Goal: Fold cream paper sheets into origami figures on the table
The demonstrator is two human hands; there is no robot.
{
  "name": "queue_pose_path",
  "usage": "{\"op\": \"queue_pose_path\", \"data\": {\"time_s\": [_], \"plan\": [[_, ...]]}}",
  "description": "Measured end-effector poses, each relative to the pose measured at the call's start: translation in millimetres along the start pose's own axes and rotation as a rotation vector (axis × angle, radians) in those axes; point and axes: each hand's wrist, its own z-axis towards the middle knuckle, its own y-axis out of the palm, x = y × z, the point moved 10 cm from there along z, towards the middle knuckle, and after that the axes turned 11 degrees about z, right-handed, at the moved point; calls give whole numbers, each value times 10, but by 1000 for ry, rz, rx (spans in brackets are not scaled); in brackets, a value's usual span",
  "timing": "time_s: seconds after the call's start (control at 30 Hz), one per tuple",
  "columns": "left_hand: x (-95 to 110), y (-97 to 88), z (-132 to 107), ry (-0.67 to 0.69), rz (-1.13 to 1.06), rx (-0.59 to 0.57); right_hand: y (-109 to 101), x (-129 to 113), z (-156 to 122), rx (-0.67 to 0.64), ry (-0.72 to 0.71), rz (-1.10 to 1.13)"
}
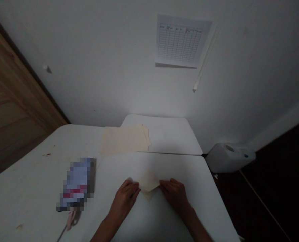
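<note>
A small cream sheet of paper [148,181], folded into a diamond-like shape, lies on the white table in front of me. My left hand [126,192] pinches its left corner between thumb and fingers. At the opposite corner, my right hand [173,191] pinches the paper in the same way. One layer of the paper overlaps another, and a pointed flap shows below the fold toward me. Beyond the hands, a stack of cream paper sheets [125,139] rests across the seam between table sections.
White tables [172,137] meet against the wall. A blurred blue and red item [76,183] with a pinkish strap lies at left. A white plastic jerrycan [227,158] stands on the dark floor at right. A printed chart [181,42] hangs on the wall; a wooden door [18,90] is at left.
</note>
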Motion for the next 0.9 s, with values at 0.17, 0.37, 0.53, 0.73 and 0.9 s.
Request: {"op": "queue_pose_path", "data": {"time_s": [0.17, 0.37, 0.53, 0.73, 0.9], "plan": [[18, -34, -5, -19, 19, -6, 14, 32, -17, 3, -4, -4], [29, 4, -51, -8, 22, -31, -23, -1, -32, 9, -19, 14], [68, -67, -66, -7, -19, 4, -55, -32, -78, 24, 1, 25], [-28, -37, -25, -102, -15, -23, -89, -33, -60, 51, 31, 26], [-68, 71, 40, -149, -2, -100, -77, -12, 4, 51, 86, 24]]}}
